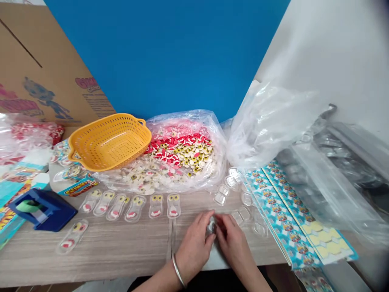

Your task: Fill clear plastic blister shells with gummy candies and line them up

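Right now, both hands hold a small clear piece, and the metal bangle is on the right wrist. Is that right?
No: the head view shows the metal bangle on the left wrist, not the right. The left hand and right hand hold the clear piece.

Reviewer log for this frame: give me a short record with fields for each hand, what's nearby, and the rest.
Left hand: on clear blister, bangle on wrist
Right hand: on same blister
Nearby: loose blisters, gummy-eye packs, printed cards
Rest: yellow basket, candy bag, tape dispenser, cardboard box
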Tool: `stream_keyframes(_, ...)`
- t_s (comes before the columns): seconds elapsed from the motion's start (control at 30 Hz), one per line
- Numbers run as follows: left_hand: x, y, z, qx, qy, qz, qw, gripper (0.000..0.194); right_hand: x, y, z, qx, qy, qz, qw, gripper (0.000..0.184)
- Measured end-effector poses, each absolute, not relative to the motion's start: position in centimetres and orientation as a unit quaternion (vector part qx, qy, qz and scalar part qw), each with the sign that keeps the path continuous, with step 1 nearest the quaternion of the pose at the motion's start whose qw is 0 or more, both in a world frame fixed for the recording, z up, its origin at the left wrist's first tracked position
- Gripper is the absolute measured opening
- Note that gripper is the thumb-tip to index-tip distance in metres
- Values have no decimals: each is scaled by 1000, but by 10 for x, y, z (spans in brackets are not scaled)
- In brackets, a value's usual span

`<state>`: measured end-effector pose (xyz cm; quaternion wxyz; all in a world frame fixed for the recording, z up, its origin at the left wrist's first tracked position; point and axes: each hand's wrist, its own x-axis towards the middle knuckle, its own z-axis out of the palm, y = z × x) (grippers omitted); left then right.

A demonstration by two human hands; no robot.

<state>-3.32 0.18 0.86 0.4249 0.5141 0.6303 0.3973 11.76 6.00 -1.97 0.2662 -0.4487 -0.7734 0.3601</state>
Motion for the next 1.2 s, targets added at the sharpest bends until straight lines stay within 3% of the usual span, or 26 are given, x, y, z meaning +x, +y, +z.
stream_keyframes(0.1,-31,7,7,467,629,438,441,69,109,71,-7,-453,-754,388,276,22)
stream_keyframes(0.27,-48,28,24,302,590,504,554,44,77,108,34,-390,-784,386,292,19)
stream_keyframes(0.4,-89,56,35,270,647,546,458,41,30,161,54,-353,-847,310,251,25)
stream_keyframes(0.57,-129,83,33,213,627,593,458,60,-28,219,44,-380,-900,170,128,23)
stream_keyframes(0.7,-135,90,28,172,598,619,479,69,-46,235,30,-370,-917,135,69,17)
stream_keyframes(0.9,-136,96,22,120,573,651,484,57,-50,240,21,-389,-895,185,118,21)
stream_keyframes(1.1,-136,103,19,101,566,659,485,52,-71,230,27,-404,-905,124,42,14)
stream_keyframes(1.2,-135,104,20,91,564,663,484,50,-73,227,26,-408,-904,118,44,13)
